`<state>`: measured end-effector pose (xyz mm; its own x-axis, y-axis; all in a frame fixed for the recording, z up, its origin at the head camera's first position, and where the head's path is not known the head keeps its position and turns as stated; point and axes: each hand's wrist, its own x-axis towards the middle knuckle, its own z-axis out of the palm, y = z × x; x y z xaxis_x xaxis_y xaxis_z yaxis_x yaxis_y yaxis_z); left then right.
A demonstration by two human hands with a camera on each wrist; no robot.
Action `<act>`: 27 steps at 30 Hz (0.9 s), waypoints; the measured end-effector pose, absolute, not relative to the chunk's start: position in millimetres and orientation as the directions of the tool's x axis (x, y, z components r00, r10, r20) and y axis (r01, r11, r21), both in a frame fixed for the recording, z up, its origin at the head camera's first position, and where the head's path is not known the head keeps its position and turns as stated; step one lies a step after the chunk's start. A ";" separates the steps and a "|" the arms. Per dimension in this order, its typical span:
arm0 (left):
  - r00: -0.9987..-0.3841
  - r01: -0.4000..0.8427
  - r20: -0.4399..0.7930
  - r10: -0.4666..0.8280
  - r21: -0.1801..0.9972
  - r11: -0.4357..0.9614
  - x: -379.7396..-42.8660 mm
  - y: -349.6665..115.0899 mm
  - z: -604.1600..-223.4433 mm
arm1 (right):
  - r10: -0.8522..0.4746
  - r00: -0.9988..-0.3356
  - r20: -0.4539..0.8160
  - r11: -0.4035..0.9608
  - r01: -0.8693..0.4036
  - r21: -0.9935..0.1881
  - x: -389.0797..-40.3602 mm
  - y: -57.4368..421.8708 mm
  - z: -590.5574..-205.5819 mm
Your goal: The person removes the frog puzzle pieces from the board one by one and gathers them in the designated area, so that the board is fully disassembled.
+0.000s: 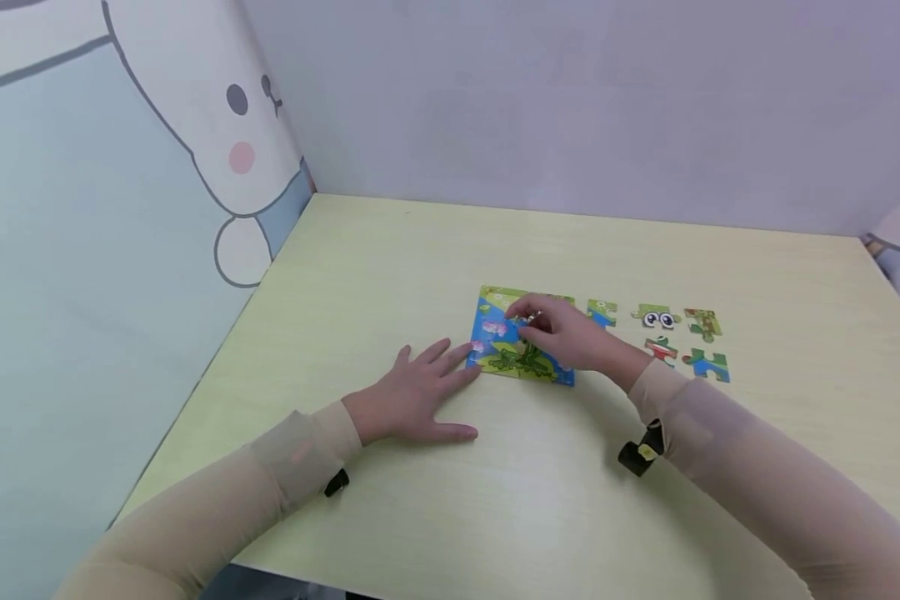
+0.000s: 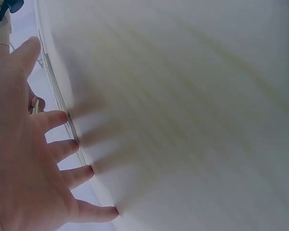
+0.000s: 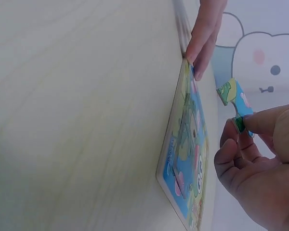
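A flat jigsaw board (image 1: 490, 298) with a printed picture in green, blue and pink lies on the table. Over it, my right hand (image 1: 577, 332) pinches a jigsaw piece (image 3: 242, 101) between thumb and fingers; the piece is blue and green and held clear of the board in the right wrist view. My left hand (image 1: 416, 402) is spread with straight fingers, some fingertips touching the board's left edge. The left wrist view shows its palm side, with the fingertips against the pale surface. Part of the board is hidden under my right hand.
Several loose jigsaw pieces lie right of the board, among them one with big cartoon eyes (image 1: 659, 318), a red and white one (image 1: 661, 350) and a blue and green one (image 1: 707, 365). A pale wall (image 1: 570, 108) stands behind the table (image 1: 390, 275), and a cartoon-printed panel (image 1: 120, 250) at left.
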<state>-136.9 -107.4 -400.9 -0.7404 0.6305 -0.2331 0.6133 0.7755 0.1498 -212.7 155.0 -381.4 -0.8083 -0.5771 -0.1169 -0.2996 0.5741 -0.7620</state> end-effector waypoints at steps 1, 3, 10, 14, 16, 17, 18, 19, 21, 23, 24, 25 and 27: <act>-0.740 0.614 -0.230 0.632 0.153 0.774 -137.1 -108.0 -400.9 | -0.576 -0.809 -0.117 0.568 -0.294 -0.769 -213.3 155.5 -382.1; -0.738 0.616 -0.227 0.636 0.158 0.772 -137.6 -108.6 -401.0 | -0.566 -0.812 -0.143 0.573 -0.262 -0.777 -214.0 157.3 -381.7; -0.737 0.618 -0.224 0.638 0.158 0.770 -139.0 -108.5 -401.3 | -0.557 -0.813 -0.169 0.605 -0.258 -0.753 -215.2 175.7 -370.4; -0.739 0.618 -0.220 0.637 0.156 0.771 -139.2 -108.5 -402.0 | -0.542 -0.819 -0.187 0.663 -0.280 -0.694 -212.5 200.0 -365.6; -0.739 0.618 -0.218 0.637 0.154 0.771 -139.6 -108.4 -402.4 | -0.529 -0.822 -0.209 0.694 -0.278 -0.664 -210.0 214.0 -365.0; -0.739 0.619 -0.218 0.637 0.152 0.770 -139.8 -108.4 -402.4 | -0.526 -0.822 -0.218 0.709 -0.282 -0.646 -208.4 220.8 -365.0; -0.739 0.620 -0.218 0.638 0.150 0.770 -139.9 -108.3 -402.5 | -0.518 -0.823 -0.233 0.724 -0.278 -0.631 -206.2 227.1 -365.1; -0.739 0.621 -0.218 0.638 0.148 0.770 -140.1 -108.3 -402.5 | -0.513 -0.824 -0.241 0.740 -0.282 -0.610 -203.9 232.9 -365.5; -0.738 0.622 -0.215 0.639 0.150 0.769 -140.4 -108.3 -402.7 | -0.505 -0.822 -0.262 0.761 -0.282 -0.584 -198.6 243.0 -366.8; -0.739 0.621 -0.217 0.638 0.149 0.770 -140.6 -108.2 -402.4 | -0.502 -0.818 -0.280 0.774 -0.281 -0.567 -192.8 250.1 -368.7; -0.740 0.620 -0.218 0.637 0.148 0.771 -140.7 -108.2 -402.2 | -0.502 -0.816 -0.287 0.777 -0.280 -0.564 -189.9 252.5 -369.7; -0.740 0.619 -0.219 0.636 0.149 0.771 -140.8 -108.2 -402.1 | -0.505 -0.812 -0.292 0.779 -0.283 -0.560 -187.1 254.4 -370.6; -0.741 0.616 -0.221 0.634 0.150 0.773 -140.9 -108.1 -401.7 | -0.517 -0.801 -0.302 0.774 -0.286 -0.565 -182.2 256.0 -372.1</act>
